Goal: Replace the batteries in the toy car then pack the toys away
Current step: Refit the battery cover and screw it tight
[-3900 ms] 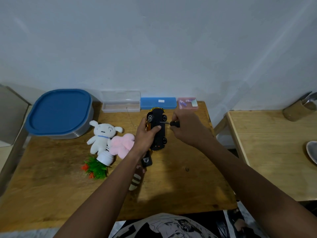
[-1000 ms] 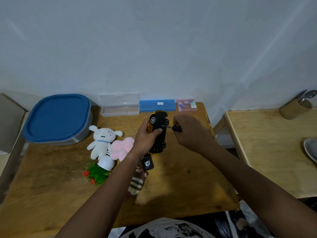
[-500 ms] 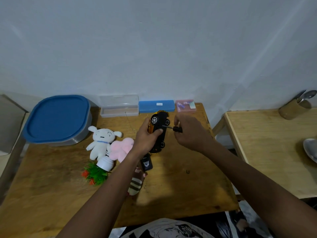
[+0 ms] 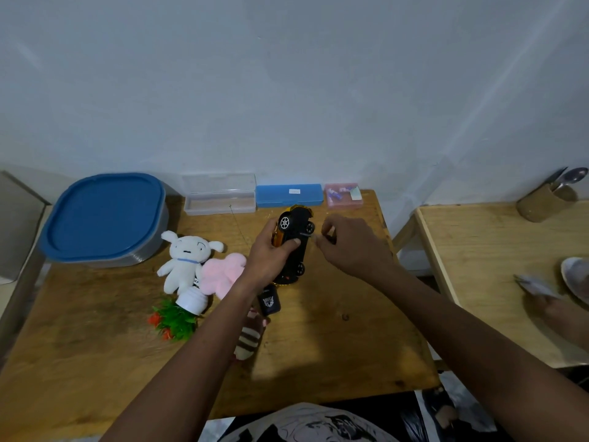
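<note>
My left hand [image 4: 269, 256] grips an orange-and-black toy car [image 4: 294, 242], turned on its side with the black underside and wheels facing right. My right hand [image 4: 353, 247] holds a small black-handled screwdriver [image 4: 314, 236] whose tip touches the car's underside. On the wooden table [image 4: 334, 346] lie a white plush dog [image 4: 186, 261], a pink plush [image 4: 223, 274], a small potted fake plant [image 4: 178, 315], a black remote [image 4: 269, 301] and a striped plush [image 4: 247, 341] partly hidden by my left forearm.
A large container with a blue lid [image 4: 102, 218] stands at the back left. A clear case [image 4: 220, 197], a blue case [image 4: 288, 194] and a pink box [image 4: 344, 195] line the wall. A second table [image 4: 494, 266] on the right holds a cup of utensils [image 4: 546, 200] and a bowl [image 4: 577, 279].
Both hands stay at the car; my right hand has shifted slightly on the screwdriver, fingers turned. The view has moved a little.
</note>
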A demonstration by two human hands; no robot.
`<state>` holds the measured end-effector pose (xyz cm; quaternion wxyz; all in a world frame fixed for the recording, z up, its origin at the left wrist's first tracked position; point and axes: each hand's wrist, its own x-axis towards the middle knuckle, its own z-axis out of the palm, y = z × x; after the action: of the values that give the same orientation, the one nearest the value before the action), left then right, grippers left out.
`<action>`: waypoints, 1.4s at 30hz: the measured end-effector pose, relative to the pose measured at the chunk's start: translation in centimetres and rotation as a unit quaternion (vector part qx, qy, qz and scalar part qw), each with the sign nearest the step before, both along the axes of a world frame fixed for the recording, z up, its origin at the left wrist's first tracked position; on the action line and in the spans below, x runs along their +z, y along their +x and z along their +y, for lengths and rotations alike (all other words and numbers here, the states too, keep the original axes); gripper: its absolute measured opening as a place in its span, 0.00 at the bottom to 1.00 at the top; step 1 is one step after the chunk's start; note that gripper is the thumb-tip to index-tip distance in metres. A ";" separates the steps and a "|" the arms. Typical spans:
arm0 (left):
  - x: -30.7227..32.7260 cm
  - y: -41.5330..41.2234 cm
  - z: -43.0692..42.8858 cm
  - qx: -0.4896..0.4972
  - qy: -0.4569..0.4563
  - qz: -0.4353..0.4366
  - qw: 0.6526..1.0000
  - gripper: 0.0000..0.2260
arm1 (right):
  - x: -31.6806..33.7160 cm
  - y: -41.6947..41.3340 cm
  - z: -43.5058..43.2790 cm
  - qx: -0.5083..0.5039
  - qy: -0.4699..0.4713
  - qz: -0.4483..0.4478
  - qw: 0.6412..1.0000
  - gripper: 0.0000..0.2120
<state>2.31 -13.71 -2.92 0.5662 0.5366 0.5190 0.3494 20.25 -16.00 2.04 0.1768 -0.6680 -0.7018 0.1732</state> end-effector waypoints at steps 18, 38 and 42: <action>-1.1 3.3 -0.1 0.047 -0.090 0.000 0.995 0.21 | -2.2 3.1 -0.4 -0.090 -0.068 0.148 0.983 0.17; -3.7 8.1 2.5 0.068 -0.096 0.371 0.921 0.36 | -12.3 5.0 3.0 -0.158 -0.219 0.408 0.872 0.06; -4.1 9.4 2.4 0.048 -0.057 0.496 0.865 0.36 | -12.8 5.7 2.8 -0.196 -0.212 0.408 0.866 0.08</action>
<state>11.72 -11.33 -7.06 0.2459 0.5802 0.7758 0.0334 25.93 -13.23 -10.74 0.3317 -0.6829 -0.3678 0.5370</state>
